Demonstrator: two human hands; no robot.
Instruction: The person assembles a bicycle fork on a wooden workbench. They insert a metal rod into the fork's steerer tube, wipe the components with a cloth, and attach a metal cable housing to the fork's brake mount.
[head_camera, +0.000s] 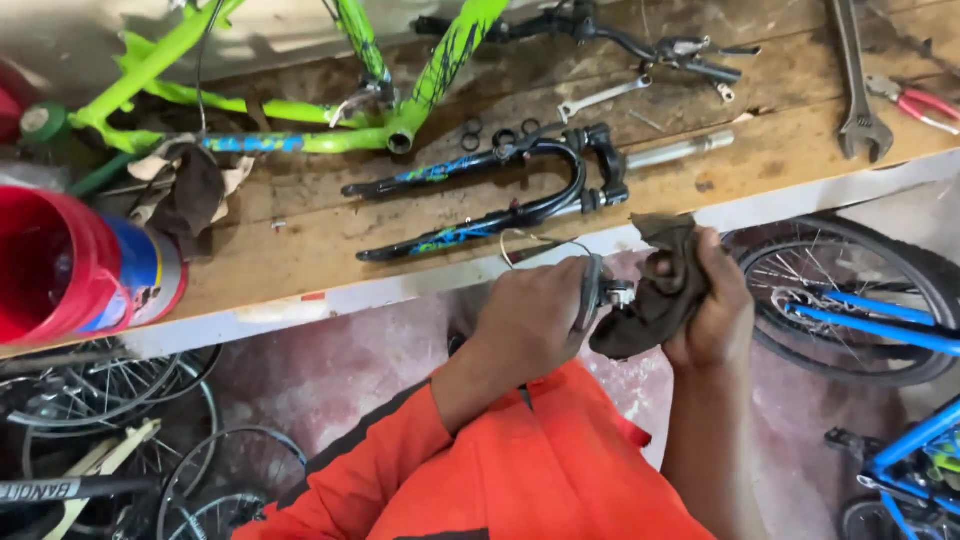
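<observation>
Our left hand (530, 315) has a grip on a small metal part (610, 293), right hand (712, 300) presses a dark rag (655, 290) against it; black fork (500, 195) on the bench (300, 250).

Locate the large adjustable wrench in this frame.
In the head view, the adjustable wrench lies on the wooden bench at upper right, just left of the red-handled pliers.

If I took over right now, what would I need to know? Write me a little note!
Left hand: gripping a small metal bike part with a cable looping off it.
Right hand: holding a dark rag pressed against that part.
On the bench: black fork, green frame, wrench, red pliers, red tub.
Done: cannot tell how clean the part is.
Left: the fork and frame lie untouched.
</observation>
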